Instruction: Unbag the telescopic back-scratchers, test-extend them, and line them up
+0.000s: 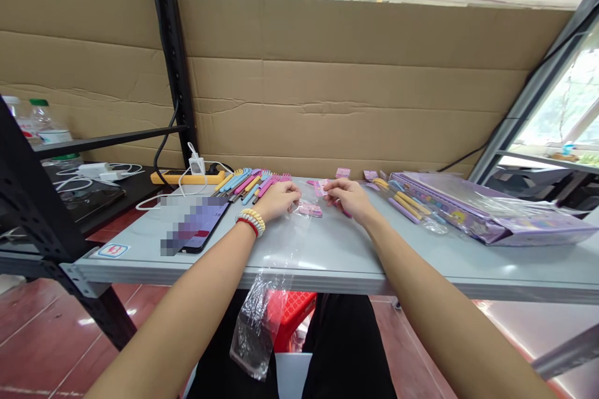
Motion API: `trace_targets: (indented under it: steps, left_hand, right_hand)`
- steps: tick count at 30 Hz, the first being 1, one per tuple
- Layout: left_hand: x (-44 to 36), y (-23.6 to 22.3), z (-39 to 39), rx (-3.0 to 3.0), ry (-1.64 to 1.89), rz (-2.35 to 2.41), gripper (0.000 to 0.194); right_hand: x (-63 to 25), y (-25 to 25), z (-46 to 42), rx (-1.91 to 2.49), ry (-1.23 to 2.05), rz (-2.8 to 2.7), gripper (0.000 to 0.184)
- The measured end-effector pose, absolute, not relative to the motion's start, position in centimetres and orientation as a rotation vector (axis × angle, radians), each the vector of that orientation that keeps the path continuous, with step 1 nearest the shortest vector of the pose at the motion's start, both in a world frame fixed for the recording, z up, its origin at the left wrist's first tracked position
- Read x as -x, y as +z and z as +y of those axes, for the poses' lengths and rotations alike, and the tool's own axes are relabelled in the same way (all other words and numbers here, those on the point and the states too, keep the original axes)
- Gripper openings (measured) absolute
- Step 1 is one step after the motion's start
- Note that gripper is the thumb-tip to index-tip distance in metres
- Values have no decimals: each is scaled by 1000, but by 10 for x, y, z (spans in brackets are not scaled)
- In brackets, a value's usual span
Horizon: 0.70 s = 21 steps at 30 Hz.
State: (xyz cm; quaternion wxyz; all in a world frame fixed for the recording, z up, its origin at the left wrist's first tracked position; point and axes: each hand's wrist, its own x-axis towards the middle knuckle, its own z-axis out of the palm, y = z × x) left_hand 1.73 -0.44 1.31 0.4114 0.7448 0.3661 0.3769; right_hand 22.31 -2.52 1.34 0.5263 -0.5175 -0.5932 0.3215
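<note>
My left hand [279, 198], with beaded bands at the wrist, is closed in a pinch on thin clear plastic film. The film seems to run over the table edge into a clear plastic bag [255, 333] hanging above my lap. Across from it, my right hand [350, 198] pinches a small pink printed card [321, 187]. Below and between the hands lies a small stack of pink cards [309, 209]. Beside my left hand, slim pink, blue and yellow sticks [248, 183] with dark lower ends lie fanned in a row.
A phone [206, 227] and a yellow power strip [175, 177] with white cables are at the left. On the right, yellow, purple and blue sticks [412, 202] in clear wrap lie against a purple box [486, 206]. Cardboard [350, 87] walls the back. A red basket [294, 315] stands below.
</note>
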Motion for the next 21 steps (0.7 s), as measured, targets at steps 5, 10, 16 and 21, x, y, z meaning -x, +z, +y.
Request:
trace_targets:
  steps: [5, 10, 16, 21]
  left_hand:
    - [-17, 14, -7, -1952, 912, 906, 10]
    - [-15, 16, -10, -2009, 869, 900, 15]
    - [-15, 16, -13, -2042, 789, 812, 20]
    - [-14, 14, -5, -2020, 1081, 918, 15]
  right_hand:
    - [-217, 15, -34, 1081, 880, -1584, 28]
    - [-214, 16, -37, 1097, 773, -1686, 37]
    - [-216, 14, -36, 1074, 793, -1715, 36]
    - [-215, 13, -34, 1104, 763, -1642, 43]
